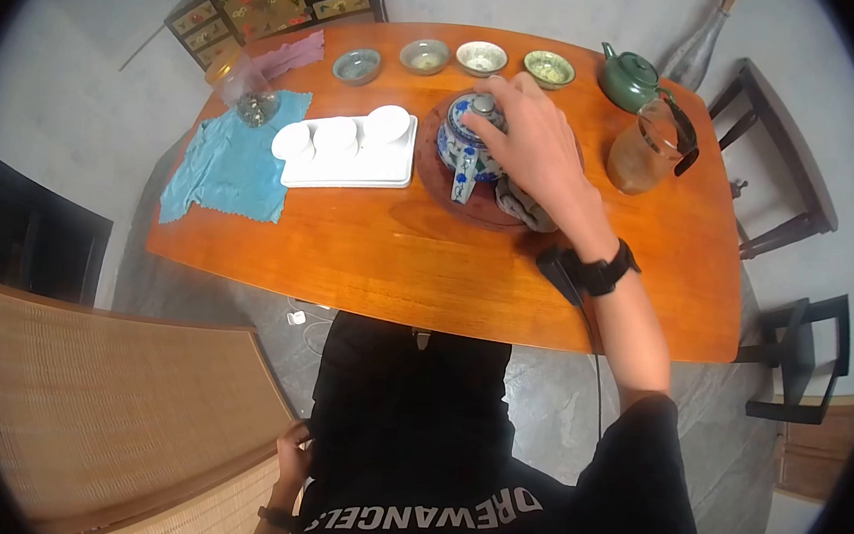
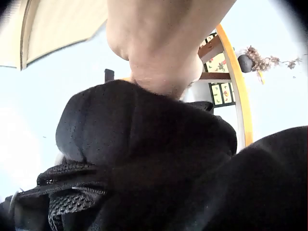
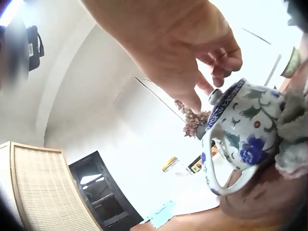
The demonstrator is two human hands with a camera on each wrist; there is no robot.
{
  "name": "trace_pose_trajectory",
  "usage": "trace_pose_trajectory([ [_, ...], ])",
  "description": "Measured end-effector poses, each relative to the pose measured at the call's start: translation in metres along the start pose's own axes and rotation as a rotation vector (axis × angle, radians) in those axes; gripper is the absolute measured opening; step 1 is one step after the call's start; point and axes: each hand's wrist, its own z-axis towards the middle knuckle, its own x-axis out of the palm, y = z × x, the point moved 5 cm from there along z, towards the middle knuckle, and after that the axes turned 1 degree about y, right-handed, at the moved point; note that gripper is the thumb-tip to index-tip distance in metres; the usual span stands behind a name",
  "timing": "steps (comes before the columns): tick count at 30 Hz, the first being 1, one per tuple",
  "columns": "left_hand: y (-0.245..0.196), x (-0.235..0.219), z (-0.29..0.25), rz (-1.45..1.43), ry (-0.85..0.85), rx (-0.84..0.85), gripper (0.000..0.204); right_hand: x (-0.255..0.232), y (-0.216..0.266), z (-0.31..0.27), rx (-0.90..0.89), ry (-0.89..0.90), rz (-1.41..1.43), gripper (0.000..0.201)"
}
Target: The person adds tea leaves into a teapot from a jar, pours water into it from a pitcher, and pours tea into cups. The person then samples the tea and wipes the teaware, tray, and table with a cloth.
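A blue-and-white floral teapot (image 1: 461, 149) with its lid on stands on a round reddish-brown mat (image 1: 439, 183). Over its lid reaches my right hand (image 1: 542, 146), thumb and forefinger spread on either side of the lid's knob (image 3: 215, 96). In the right wrist view a gap shows between the thumb and the knob, and the other fingers are bent. A crumpled grey cloth (image 1: 522, 206) lies against the teapot under my wrist. My left hand (image 1: 292, 452) hangs low beside my black clothing (image 2: 144, 130), fingers loosely bent and partly hidden by it.
White cups (image 1: 337, 136) sit on a white tray (image 1: 354, 173), left of the teapot. Blue cloth (image 1: 234, 167) and a tipped glass jar (image 1: 246, 87) lie farther left. Several bowls (image 1: 480, 58) line the back. A green teapot (image 1: 630, 80) and glass pitcher (image 1: 642, 153) stand right.
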Motion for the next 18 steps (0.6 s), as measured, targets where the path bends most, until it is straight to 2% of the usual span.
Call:
trace_pose_trajectory([
  [2,-0.026,-0.003,0.01,0.174,-0.088,0.408,0.033,0.008,-0.012,0.01,-0.021,-0.004,0.093,0.028],
  [3,-0.031,-0.007,-0.004,0.143,-0.055,0.378,0.033,0.002,-0.011,0.006,-0.009,0.044,0.07,0.028],
  [5,-0.026,-0.022,0.019,0.161,0.088,0.115,0.034,-0.001,-0.017,0.009,0.03,-0.018,0.215,0.023],
  [6,-0.046,-0.045,0.034,0.234,0.059,0.121,0.035,-0.005,-0.014,0.011,0.088,-0.063,0.238,0.021],
  [7,-0.059,-0.046,0.048,0.227,0.067,0.12,0.035,-0.005,-0.019,0.011,0.089,-0.057,0.23,0.021],
  [9,-0.099,-0.057,0.074,0.219,-0.078,0.352,0.035,-0.006,-0.041,0.009,0.235,-0.171,0.49,0.022],
  [10,-0.12,-0.06,0.09,0.219,-0.07,0.356,0.035,-0.012,-0.045,0.009,0.213,-0.253,0.43,0.023],
  [12,-0.177,-0.059,0.115,0.092,-0.079,0.516,0.033,-0.011,-0.05,0.011,0.24,-0.196,0.404,0.02],
  [13,-0.203,-0.053,0.129,0.091,-0.069,0.52,0.033,-0.006,-0.052,0.01,0.24,-0.157,0.431,0.019],
  [15,-0.261,-0.037,0.15,-0.121,-0.026,0.668,0.028,0.002,-0.044,0.011,0.09,-0.122,0.404,0.018],
  [16,-0.288,-0.031,0.158,-0.17,-0.055,0.755,0.024,0.006,-0.037,0.012,0.083,-0.064,0.408,0.019],
  [17,-0.315,-0.027,0.165,-0.216,-0.085,0.843,0.021,0.008,-0.035,0.013,0.152,-0.001,0.381,0.021],
  [18,-0.342,-0.023,0.173,-0.313,-0.019,0.817,0.024,0.004,-0.029,0.012,0.17,0.005,0.309,0.022],
])
